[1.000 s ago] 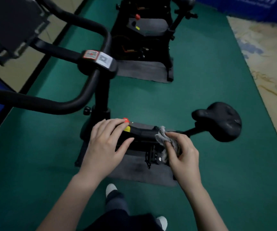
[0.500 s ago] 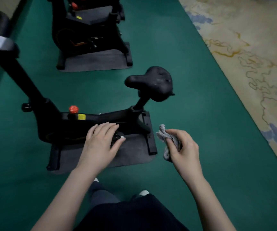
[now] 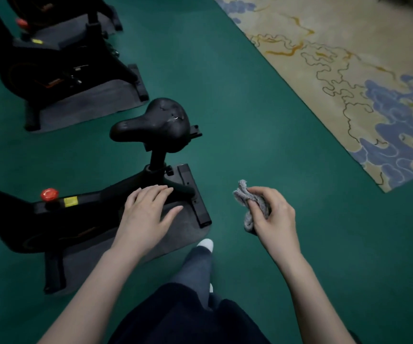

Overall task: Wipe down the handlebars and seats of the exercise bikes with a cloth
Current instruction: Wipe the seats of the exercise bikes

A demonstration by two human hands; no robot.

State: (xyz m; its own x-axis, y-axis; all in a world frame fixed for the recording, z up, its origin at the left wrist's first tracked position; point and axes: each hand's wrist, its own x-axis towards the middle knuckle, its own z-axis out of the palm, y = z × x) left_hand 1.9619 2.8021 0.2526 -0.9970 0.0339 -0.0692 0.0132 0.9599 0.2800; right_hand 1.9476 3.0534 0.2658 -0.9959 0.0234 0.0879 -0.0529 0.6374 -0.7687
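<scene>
Right hand (image 3: 275, 219): fingers curled, pinching crumpled grey cloth (image 3: 247, 204) over green floor (image 3: 262, 120), right of the near bike, apart from it.
Left hand (image 3: 148, 214): fingers straight, close together, thumb spread; over black exercise bike frame (image 3: 76, 214), contact unclear.
Black padded seat (image 3: 153, 125): atop its post, beyond left hand, apart from both hands.

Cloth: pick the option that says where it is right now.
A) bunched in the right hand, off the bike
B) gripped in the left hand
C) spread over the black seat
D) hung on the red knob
A: the cloth is bunched in the fingers of the right hand over the green floor, apart from the seat, while the left hand has straight fingers and holds nothing.
</scene>
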